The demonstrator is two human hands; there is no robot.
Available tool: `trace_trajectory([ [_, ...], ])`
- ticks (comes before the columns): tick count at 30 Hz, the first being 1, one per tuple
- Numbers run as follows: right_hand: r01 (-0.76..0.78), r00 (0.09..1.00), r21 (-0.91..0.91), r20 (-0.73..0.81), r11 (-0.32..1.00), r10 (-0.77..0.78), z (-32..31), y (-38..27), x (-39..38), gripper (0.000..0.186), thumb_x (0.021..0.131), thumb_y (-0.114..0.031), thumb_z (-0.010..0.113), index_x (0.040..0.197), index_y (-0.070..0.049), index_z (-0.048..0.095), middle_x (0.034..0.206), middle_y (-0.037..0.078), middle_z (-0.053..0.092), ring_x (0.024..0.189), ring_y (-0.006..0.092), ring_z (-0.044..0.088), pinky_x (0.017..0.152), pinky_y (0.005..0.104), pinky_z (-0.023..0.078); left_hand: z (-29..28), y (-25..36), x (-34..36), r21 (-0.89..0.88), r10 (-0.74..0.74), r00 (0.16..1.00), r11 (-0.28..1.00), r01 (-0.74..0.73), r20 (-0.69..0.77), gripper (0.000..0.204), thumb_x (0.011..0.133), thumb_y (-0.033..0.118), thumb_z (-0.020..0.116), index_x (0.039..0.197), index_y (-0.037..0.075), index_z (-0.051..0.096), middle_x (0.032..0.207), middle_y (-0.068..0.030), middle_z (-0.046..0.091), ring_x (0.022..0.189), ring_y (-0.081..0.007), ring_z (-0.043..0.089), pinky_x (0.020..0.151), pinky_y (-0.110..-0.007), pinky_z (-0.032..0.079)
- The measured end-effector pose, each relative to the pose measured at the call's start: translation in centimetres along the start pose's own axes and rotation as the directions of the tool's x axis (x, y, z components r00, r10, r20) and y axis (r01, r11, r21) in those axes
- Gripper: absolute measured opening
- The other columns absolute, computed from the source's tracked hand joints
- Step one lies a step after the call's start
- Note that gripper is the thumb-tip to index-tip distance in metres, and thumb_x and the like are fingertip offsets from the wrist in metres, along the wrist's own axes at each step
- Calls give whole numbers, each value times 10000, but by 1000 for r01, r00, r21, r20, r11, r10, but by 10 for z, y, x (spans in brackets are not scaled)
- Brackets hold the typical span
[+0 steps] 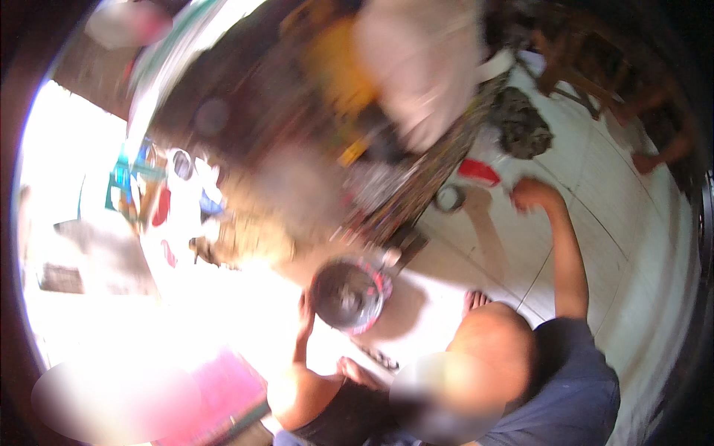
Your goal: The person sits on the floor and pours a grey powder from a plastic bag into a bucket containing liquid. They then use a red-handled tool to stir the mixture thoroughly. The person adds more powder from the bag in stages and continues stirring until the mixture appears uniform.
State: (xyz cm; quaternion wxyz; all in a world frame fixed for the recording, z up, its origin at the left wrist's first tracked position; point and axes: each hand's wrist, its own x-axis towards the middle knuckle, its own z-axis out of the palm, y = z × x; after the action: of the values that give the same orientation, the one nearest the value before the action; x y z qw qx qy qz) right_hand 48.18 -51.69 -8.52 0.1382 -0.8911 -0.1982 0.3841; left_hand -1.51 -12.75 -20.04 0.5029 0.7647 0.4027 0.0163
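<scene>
My left hand (304, 308) is at the left side of a round dark bowl (335, 286) with a red-pink rim and something grey inside; its fingers are too blurred to read. My right hand (532, 195) hangs over the white tiles with loosely bent fingers and nothing visible in them, nearest a red object (478, 172) and a small round grey container (450, 198). Beyond these, a lumpy grey mass (520, 126) lies on the floor.
A blurred cluttered structure with yellow and pale items (416, 67) fills the upper middle. Wooden furniture (573, 67) stands upper right, beside what looks like another person's bare foot (645, 160). Assorted goods (160, 186) and a pink mat (223, 379) are on the bright left side.
</scene>
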Motion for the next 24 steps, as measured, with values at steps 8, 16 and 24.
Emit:
trace_trajectory([
  [8,218,971,-175,-55,960,-231,191,-171,-129,516,944,-398,485,943,93,646,900,331,643,908,496,615,827,482,500,38,0,-16,-202,193,981,961,-191,-10,405,1028,338,432,836,-14,486,630,-127,485,572,-212,474,556,-380,411],
  [16,233,957,-488,-41,841,-288,260,-171,-119,221,862,-172,605,809,23,697,842,275,663,861,447,656,754,527,514,84,19,-43,-161,157,984,977,-142,89,375,1028,352,427,1009,-8,531,799,-185,600,716,-223,569,684,-371,455],
  [24,172,917,-693,-147,700,-371,254,-173,-146,88,777,-64,620,737,-11,678,755,218,675,759,372,689,681,454,551,117,14,-44,-618,155,980,761,-198,-123,349,1024,300,465,1190,6,554,871,-99,642,792,-159,575,727,-313,455],
])
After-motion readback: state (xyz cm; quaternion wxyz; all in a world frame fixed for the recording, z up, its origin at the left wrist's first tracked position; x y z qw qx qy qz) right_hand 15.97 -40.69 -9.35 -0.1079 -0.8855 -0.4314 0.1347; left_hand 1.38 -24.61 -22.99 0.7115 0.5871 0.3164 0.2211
